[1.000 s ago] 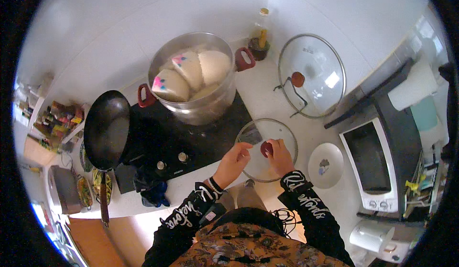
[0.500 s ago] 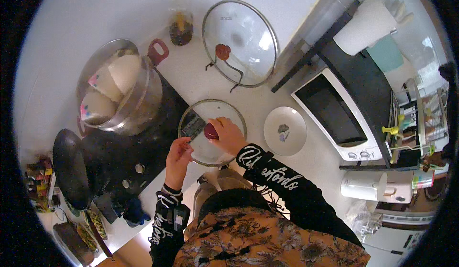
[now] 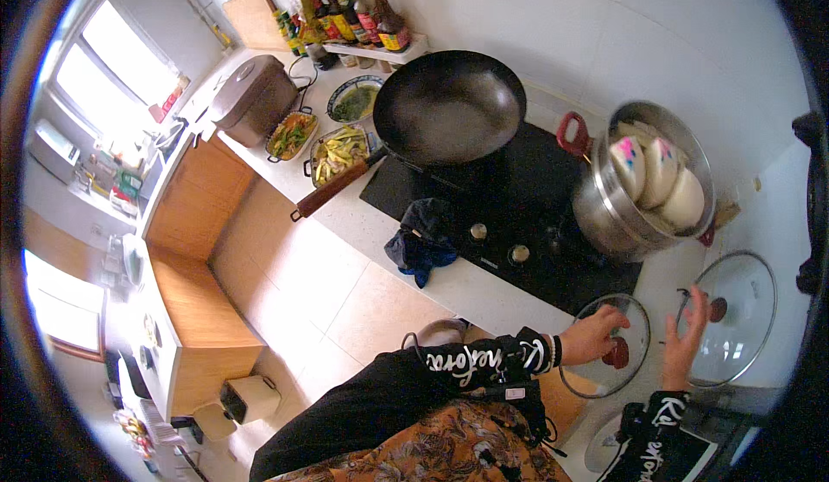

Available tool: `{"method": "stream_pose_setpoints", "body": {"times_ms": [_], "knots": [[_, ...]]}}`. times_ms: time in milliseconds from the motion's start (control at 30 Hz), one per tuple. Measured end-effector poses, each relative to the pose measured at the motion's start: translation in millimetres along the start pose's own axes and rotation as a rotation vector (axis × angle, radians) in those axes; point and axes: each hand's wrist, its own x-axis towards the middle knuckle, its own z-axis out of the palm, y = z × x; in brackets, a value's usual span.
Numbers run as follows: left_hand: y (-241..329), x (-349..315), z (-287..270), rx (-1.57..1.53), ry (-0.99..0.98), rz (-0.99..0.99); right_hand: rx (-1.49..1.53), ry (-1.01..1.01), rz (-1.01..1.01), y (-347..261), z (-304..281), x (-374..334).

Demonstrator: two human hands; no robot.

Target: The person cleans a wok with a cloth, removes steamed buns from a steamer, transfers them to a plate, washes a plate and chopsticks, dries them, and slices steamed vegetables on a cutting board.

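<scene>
My left hand (image 3: 590, 334) hovers over the round glass lid (image 3: 641, 366) on the counter, beside its dark red knob (image 3: 616, 353). Its fingers are loosely bent and apart, with no visible grip on the knob. Open and spread, my right hand (image 3: 682, 344) holds nothing; in this picture it overlaps the edge of a larger glass lid (image 3: 748, 309) that leans upright against the wall. Beyond my hands stands a steel steamer pot (image 3: 617, 219) with red handles, uncovered, holding several white buns (image 3: 658, 171) with pink and blue marks.
A black wok (image 3: 449, 107) with a wooden handle rests on the black hob (image 3: 553, 171). A dark blue cloth (image 3: 423, 239) hangs at the counter edge. Dishes of cooked food (image 3: 338, 154), a brown cooker (image 3: 255, 102) and sauce bottles (image 3: 389, 20) stand to the left.
The view has swung left toward the hob and the rest of the kitchen. My right hand has let go of the small lid's knob and opened; my left hand is now over that lid.
</scene>
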Motion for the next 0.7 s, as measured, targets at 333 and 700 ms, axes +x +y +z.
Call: {"method": "stream_pose_setpoints", "body": {"times_ms": [333, 700], "knots": [[4, -13, -52, -0.159, -0.027, 0.123, -0.126, -0.054, -0.29, -76, -20, 168], [8, 6, -85, -0.075, -0.069, 0.08, -0.442, -0.402, -0.254, -80, 27, 224]]}}
